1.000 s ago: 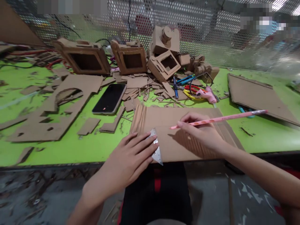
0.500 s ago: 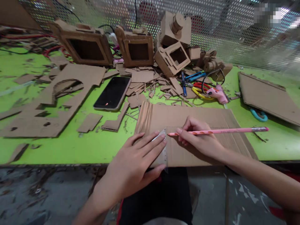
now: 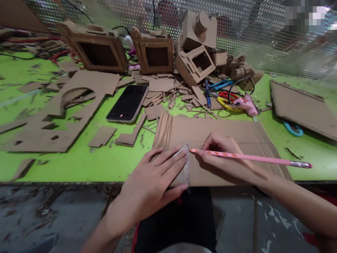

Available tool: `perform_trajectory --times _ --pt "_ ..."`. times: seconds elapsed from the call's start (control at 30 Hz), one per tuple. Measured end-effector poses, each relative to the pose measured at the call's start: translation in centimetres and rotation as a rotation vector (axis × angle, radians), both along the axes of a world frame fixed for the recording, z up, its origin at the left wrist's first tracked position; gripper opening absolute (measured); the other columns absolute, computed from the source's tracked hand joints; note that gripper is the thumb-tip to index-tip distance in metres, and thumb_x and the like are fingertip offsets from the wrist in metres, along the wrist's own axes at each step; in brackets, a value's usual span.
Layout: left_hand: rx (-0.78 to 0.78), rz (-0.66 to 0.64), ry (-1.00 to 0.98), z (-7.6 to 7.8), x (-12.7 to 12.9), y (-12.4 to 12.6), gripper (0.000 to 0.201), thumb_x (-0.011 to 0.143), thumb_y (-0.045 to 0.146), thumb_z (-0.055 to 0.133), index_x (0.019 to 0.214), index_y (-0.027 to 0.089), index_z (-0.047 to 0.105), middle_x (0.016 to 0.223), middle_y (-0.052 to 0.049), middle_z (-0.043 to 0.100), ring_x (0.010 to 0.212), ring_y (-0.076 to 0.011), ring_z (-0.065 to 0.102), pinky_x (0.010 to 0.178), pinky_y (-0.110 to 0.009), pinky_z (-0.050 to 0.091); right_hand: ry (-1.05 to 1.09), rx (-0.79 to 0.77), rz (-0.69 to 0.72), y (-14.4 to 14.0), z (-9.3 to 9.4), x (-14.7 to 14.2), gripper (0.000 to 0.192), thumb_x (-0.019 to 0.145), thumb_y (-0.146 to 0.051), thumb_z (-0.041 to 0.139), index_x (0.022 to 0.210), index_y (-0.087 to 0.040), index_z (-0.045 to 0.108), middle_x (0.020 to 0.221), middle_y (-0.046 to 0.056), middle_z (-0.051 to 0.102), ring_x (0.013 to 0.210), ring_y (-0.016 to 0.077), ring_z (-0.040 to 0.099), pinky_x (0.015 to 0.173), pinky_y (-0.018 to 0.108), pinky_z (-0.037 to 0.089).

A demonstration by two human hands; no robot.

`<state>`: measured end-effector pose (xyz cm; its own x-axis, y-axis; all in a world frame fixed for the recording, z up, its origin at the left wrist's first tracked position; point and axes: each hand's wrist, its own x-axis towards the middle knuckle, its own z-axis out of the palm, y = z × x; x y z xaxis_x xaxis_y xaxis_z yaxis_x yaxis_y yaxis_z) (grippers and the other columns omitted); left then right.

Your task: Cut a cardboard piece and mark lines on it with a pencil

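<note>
My left hand (image 3: 154,179) lies flat with its fingers stretched out, pressing a clear triangular ruler (image 3: 187,167) onto a brown cardboard sheet (image 3: 207,128). Much of the ruler is hidden under that hand. In my right hand (image 3: 223,154) a pink pencil (image 3: 271,160) with orange grip spots is pinched between the fingers. Its tip sits close beside the ruler's upright edge, near the upper corner; whether it touches the cardboard I cannot tell. A faint straight line runs across the sheet to the right of the ruler.
Behind the sheet lie cardboard scraps (image 3: 160,84), scissors with yellow handles (image 3: 228,105) and a pink glue gun (image 3: 247,105). A phone (image 3: 127,103) and a cut-out cardboard panel (image 3: 86,123) are at left. Cardboard camera models (image 3: 97,49) line the perforated screen (image 3: 237,35). Another panel (image 3: 302,105) rests at right.
The pencil's eraser end has swung down and toward me, while its tip stays near the ruler's edge. My left hand and the ruler keep their place on the sheet.
</note>
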<state>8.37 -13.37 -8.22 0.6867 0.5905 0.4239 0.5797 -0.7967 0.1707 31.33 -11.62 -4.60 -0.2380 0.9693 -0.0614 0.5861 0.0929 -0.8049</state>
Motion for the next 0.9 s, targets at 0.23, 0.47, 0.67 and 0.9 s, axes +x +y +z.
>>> perform_trajectory --times 0.23,0.47,0.67,0.9 --pt "0.004 0.016 -0.001 -0.16 0.11 -0.03 0.042 0.095 0.04 0.046 0.129 0.017 0.056 0.135 -0.005 0.058 0.124 -0.0204 0.054 0.103 -0.038 0.035 -0.027 0.048 0.005 -0.11 0.02 -0.11 0.026 0.083 -0.04 0.065 0.068 -0.019 0.057 0.056 -0.004 0.057 0.051 0.0078 0.043 0.046 0.02 0.029" --pt "-0.007 0.01 -0.013 -0.09 0.03 -0.13 0.041 0.095 0.038 0.048 0.129 0.016 0.056 0.135 -0.007 0.059 0.125 -0.0201 0.054 0.105 -0.038 0.034 -0.071 0.114 0.023 -0.21 0.12 -0.16 0.028 0.085 -0.039 0.063 0.066 -0.019 0.057 0.056 -0.004 0.059 0.052 0.0079 0.047 0.048 0.02 0.031" --pt "-0.016 0.014 0.01 -0.07 0.03 -0.15 0.042 0.095 0.039 0.048 0.13 0.017 0.055 0.136 -0.006 0.058 0.126 -0.0198 0.052 0.105 -0.037 0.033 -0.06 0.149 0.06 -0.16 -0.66 -0.02 0.026 0.084 -0.038 0.063 0.067 -0.02 0.056 0.052 -0.005 0.056 0.048 0.0071 0.044 0.047 0.021 0.029" --pt "-0.019 0.01 -0.014 -0.1 0.02 -0.05 0.041 0.094 0.037 0.049 0.129 0.018 0.056 0.134 -0.007 0.059 0.124 -0.0201 0.054 0.104 -0.037 0.034 -0.047 0.101 -0.018 -0.25 -0.37 -0.07 0.027 0.084 -0.039 0.062 0.068 -0.02 0.053 0.055 -0.004 0.057 0.05 0.0087 0.046 0.047 0.021 0.03"
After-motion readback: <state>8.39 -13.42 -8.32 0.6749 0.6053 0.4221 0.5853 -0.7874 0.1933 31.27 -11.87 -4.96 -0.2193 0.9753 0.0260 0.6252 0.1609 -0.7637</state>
